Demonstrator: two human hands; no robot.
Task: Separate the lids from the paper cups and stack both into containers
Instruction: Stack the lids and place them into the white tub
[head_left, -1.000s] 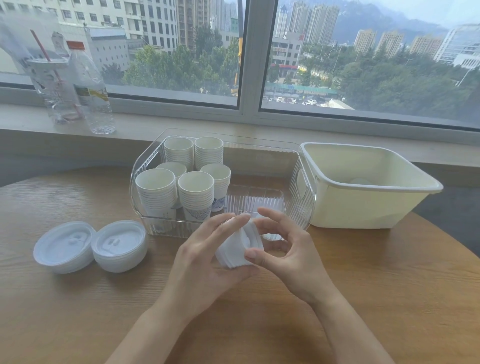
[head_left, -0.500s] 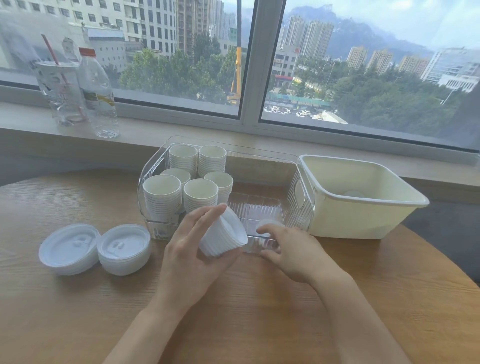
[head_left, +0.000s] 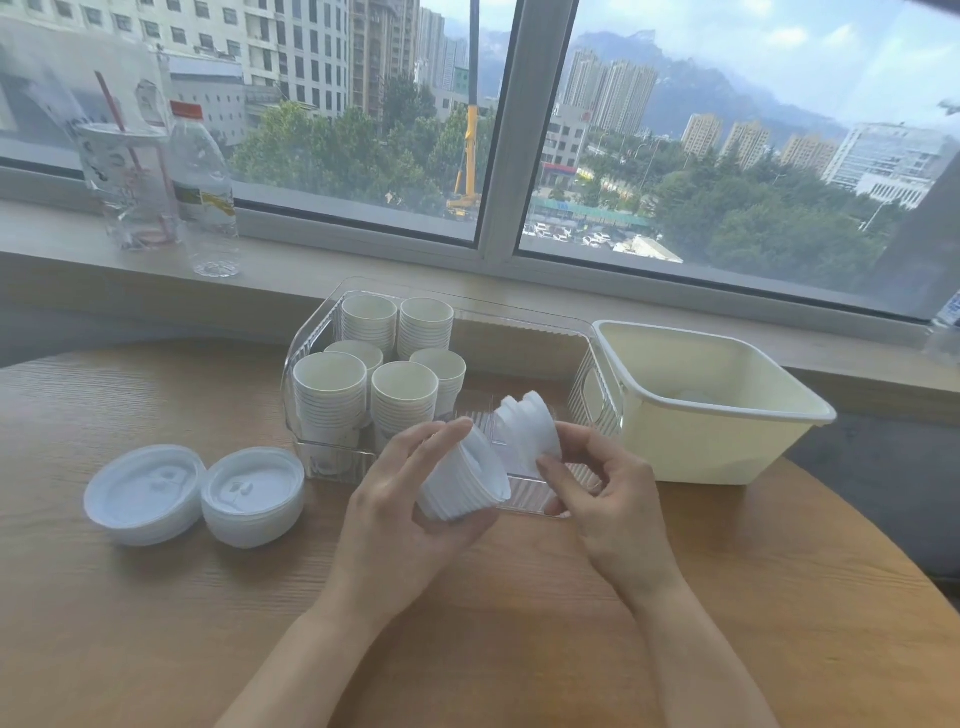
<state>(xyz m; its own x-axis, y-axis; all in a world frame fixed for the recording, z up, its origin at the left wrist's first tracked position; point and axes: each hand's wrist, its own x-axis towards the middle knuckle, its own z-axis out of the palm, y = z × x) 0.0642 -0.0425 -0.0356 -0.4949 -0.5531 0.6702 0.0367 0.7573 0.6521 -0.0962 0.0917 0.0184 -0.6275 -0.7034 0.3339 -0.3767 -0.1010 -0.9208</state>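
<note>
Presently, item by item. Clear ribbed bin, centre of the wooden surface: six stacks of paper cups standing upright in its left half, mouths up; its right half shows bare floor behind the hands. Cream tub, touching the bin's right end: almost bare inside, a faint pale disc on its bottom, too dim to name.

Left hand: grip closed around a nested stack of white lids, tilted on its side with the wide opening facing right, held just above the bin's near edge. Right hand: fingertips pinching a smaller bunch of white lids, narrow end pointing up and away, lifted over the bin's right half. The two bunches are near each other; whether they touch cannot be told.

Loose on the surface, left of the bin: two low piles of lids, side by side and touching, tops up.

Window sill, far side: a clear plastic cup with a red straw and a clear bottle with an orange cap, standing together at far left. Window behind shows trees, tower blocks and hills in daylight.
</note>
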